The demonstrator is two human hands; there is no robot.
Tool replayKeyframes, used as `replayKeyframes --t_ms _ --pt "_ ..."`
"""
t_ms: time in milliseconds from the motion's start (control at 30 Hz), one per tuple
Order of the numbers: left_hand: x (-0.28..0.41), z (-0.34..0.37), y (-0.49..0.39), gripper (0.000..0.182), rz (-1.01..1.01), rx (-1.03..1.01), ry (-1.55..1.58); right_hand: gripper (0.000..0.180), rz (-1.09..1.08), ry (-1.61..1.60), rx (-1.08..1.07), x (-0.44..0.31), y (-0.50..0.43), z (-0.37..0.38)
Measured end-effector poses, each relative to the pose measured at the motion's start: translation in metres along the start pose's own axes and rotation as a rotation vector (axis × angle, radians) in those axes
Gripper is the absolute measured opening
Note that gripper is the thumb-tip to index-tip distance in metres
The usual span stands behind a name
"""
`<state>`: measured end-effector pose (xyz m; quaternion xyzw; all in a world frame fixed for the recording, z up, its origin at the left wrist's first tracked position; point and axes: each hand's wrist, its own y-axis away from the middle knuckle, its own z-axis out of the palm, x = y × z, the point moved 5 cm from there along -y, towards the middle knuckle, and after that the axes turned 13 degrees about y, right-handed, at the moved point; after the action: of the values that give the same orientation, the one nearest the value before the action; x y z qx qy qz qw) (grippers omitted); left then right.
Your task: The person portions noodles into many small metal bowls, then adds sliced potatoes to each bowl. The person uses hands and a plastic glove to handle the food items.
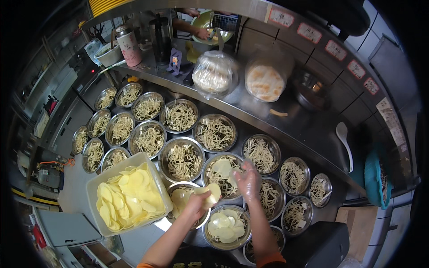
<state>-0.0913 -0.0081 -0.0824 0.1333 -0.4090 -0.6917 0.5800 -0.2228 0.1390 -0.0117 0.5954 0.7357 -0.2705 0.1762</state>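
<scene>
My left hand grips a small stack of thin, pale potato slices. Clear plastic covers my right hand, which is blurred; a potato slice is at its fingertips, above a metal bowl of shredded strips with slices on top. Below the left hand, another bowl also has slices in it. A bowl nearer to me bears a layer of overlapping slices. Left of my hands, a translucent plastic tub is heaped with yellowish potato slices.
Several metal bowls of pale strips crowd the steel counter. A raised steel shelf carries bagged flatbreads, a pink bottle and a white spoon. A teal basket is at right. Another person's hands are behind the shelf.
</scene>
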Motion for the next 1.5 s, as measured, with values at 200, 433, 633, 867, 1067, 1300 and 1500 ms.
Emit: replayKeyframes --t_ms 200,433,633,867,1067,1300,1500 --pt "-0.010 0.020 -0.005 0.030 0.244 0.064 -0.125 0.011 0.016 -0.428 -0.622 0.009 0.049 0.035" --pt "0.011 0.005 0.020 0.026 0.281 0.114 -0.045 0.019 -0.033 -0.376 -0.253 0.000 0.027 0.050" --pt "0.020 -0.007 0.025 0.030 0.248 0.061 -0.021 0.026 -0.116 -0.103 -0.168 -0.020 0.029 0.010" --pt "-0.001 0.020 0.015 0.026 0.278 0.088 -0.288 0.014 0.204 -0.594 -0.422 0.008 0.068 0.029" --pt "0.014 0.017 0.016 0.036 0.239 0.058 -0.125 0.025 -0.025 -0.067 -0.261 0.032 0.014 0.057" --pt "0.016 0.005 0.015 0.033 0.301 0.105 -0.239 0.034 0.027 -0.023 -0.171 0.023 0.017 0.016" --pt "0.007 0.008 0.004 0.028 0.386 0.139 -0.348 0.036 0.005 0.111 -0.303 0.013 0.040 -0.006"
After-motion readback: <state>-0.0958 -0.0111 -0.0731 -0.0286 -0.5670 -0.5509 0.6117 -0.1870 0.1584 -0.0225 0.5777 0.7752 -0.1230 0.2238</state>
